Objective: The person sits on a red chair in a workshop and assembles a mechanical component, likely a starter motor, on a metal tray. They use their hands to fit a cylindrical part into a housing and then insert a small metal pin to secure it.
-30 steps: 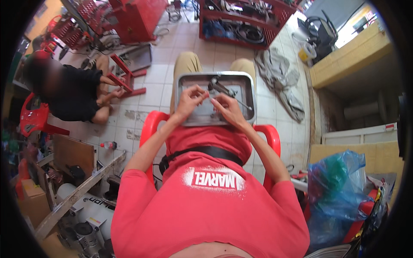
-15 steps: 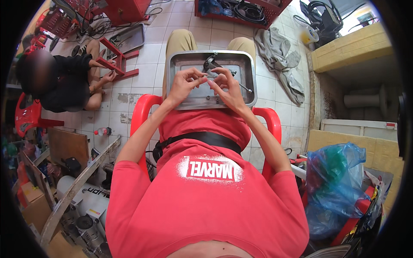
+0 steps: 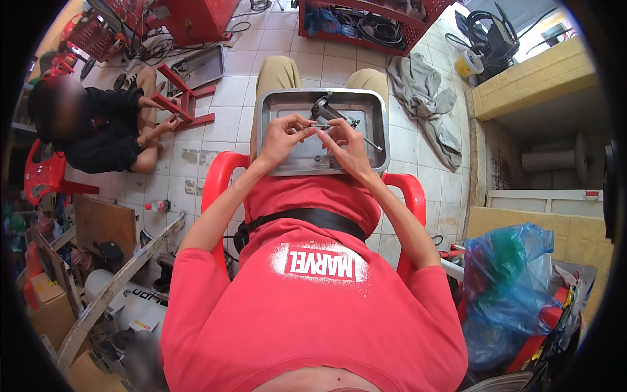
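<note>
A slim metal piece [image 3: 319, 126], like a small bolt or pin, is pinched between the fingertips of both hands above a steel tray [image 3: 274, 108] on my lap. My left hand [image 3: 285, 138] grips its left end with thumb and fingers. From the other side my right hand [image 3: 346, 145] closes on its right end. Just beyond the fingers lies a dark metal bracket-like part [image 3: 321, 107] in the tray. A thin rod [image 3: 372, 144] sticks out past my right hand toward the tray's right side. Near the tray's front rests a small dark nut-like piece [image 3: 318, 158].
At the left a person [image 3: 91, 137] sits low, hands on a red metal frame [image 3: 186, 104]. A grey cloth [image 3: 424, 91] lies on the tiled floor to the right. My red plastic chair [image 3: 219, 173] surrounds me; a blue plastic bag [image 3: 509, 287] stands at lower right.
The whole view has shifted slightly, so tray and hands sit lower in the picture. My fingertips have come closer together, with the slim metal piece now showing between both hands.
</note>
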Demonstrator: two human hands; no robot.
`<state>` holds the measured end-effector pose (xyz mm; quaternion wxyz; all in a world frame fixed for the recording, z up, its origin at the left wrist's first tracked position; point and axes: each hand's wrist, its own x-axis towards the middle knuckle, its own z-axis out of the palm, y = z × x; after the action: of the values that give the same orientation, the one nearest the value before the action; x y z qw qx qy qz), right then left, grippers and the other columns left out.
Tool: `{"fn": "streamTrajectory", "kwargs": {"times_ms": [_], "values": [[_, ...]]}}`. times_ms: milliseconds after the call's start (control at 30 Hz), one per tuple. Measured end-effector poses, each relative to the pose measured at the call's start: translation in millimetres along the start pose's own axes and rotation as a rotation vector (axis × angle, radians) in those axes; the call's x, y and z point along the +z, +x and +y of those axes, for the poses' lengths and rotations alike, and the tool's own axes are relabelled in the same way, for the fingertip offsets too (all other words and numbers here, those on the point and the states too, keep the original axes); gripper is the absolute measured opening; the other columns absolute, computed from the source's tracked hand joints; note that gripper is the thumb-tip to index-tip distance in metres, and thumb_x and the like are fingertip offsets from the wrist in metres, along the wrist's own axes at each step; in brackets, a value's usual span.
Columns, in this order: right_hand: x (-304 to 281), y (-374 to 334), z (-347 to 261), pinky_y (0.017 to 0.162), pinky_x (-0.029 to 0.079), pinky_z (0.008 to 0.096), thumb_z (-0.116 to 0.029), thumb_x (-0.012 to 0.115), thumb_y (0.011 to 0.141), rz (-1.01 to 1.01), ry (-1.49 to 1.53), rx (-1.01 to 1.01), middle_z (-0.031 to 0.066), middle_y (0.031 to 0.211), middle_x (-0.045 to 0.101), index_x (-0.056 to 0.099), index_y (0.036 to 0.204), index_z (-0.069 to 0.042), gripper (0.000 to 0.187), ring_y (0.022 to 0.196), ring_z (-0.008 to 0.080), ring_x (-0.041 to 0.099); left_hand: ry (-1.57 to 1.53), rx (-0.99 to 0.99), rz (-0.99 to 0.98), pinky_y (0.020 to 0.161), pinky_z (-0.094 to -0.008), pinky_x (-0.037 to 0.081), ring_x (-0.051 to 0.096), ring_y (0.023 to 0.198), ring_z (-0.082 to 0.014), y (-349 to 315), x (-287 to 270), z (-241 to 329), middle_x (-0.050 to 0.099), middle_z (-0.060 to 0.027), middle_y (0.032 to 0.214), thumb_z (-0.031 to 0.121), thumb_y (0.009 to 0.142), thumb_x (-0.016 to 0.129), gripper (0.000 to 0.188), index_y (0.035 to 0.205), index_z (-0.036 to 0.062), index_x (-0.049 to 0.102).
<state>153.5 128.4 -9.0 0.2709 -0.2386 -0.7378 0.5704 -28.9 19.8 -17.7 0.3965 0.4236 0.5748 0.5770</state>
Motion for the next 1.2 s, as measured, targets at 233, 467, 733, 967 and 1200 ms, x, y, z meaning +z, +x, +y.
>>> {"fn": "streamTrajectory", "kwargs": {"times_ms": [233, 467, 733, 967, 1200], "values": [[-1.3, -3.0, 1.3, 0.056, 0.045, 0.0260, -0.020, 0.070, 0.100, 0.038, -0.119, -0.117, 0.0045, 0.071, 0.066, 0.065, 0.116, -0.003, 0.023, 0.062, 0.0089, 0.060, -0.052, 0.010, 0.085, 0.066, -0.0252, 0.050, 0.062, 0.074, -0.0082, -5.8, 6.7, -3.4, 0.070, -0.0028, 0.081, 0.013, 0.092, 0.078, 0.012, 0.099, 0.0033, 0.076], [1.8, 1.1, -3.1, 0.056, 0.045, 0.0233, -0.018, 0.064, 0.105, 0.008, 0.040, 0.076, 0.0025, 0.070, 0.065, 0.065, 0.108, -0.001, 0.017, 0.062, 0.0070, 0.059, -0.058, 0.089, 0.032, 0.062, -0.0240, 0.050, 0.060, 0.066, -0.0064, 3.0, 1.0, -8.7, 0.071, -0.0020, 0.082, 0.021, 0.093, 0.080, 0.022, 0.103, 0.0026, 0.075], [4.3, -0.8, -0.2, 0.054, 0.045, 0.0234, -0.021, 0.058, 0.108, 0.016, 0.082, 0.022, 0.0044, 0.070, 0.065, 0.063, 0.108, 0.002, 0.023, 0.060, 0.0075, 0.059, -0.053, 0.128, 0.015, 0.061, -0.0244, 0.050, 0.061, 0.071, -0.0074, -0.9, 0.3, -9.9, 0.073, -0.0039, 0.087, 0.021, 0.093, 0.081, 0.024, 0.102, 0.0003, 0.073], [5.9, -4.0, -9.1, 0.054, 0.046, 0.0237, -0.024, 0.054, 0.110, -0.002, 0.044, -0.002, 0.0054, 0.070, 0.066, 0.064, 0.104, 0.003, 0.029, 0.059, 0.0080, 0.059, -0.049, 0.124, -0.012, 0.061, -0.0248, 0.050, 0.062, 0.071, -0.0079, -1.6, 1.6, -10.3, 0.074, -0.0053, 0.092, 0.018, 0.092, 0.081, 0.024, 0.104, -0.0007, 0.073], [3.7, -3.6, -10.2, 0.053, 0.044, 0.0237, -0.022, 0.058, 0.109, -0.014, 0.117, 0.032, 0.0074, 0.073, 0.068, 0.063, 0.104, 0.001, 0.024, 0.059, 0.0091, 0.060, -0.043, 0.146, -0.005, 0.059, -0.0244, 0.049, 0.061, 0.068, -0.0077, -2.5, 3.1, -9.9, 0.072, -0.0040, 0.088, 0.018, 0.092, 0.082, 0.023, 0.102, -0.0006, 0.073]]}}
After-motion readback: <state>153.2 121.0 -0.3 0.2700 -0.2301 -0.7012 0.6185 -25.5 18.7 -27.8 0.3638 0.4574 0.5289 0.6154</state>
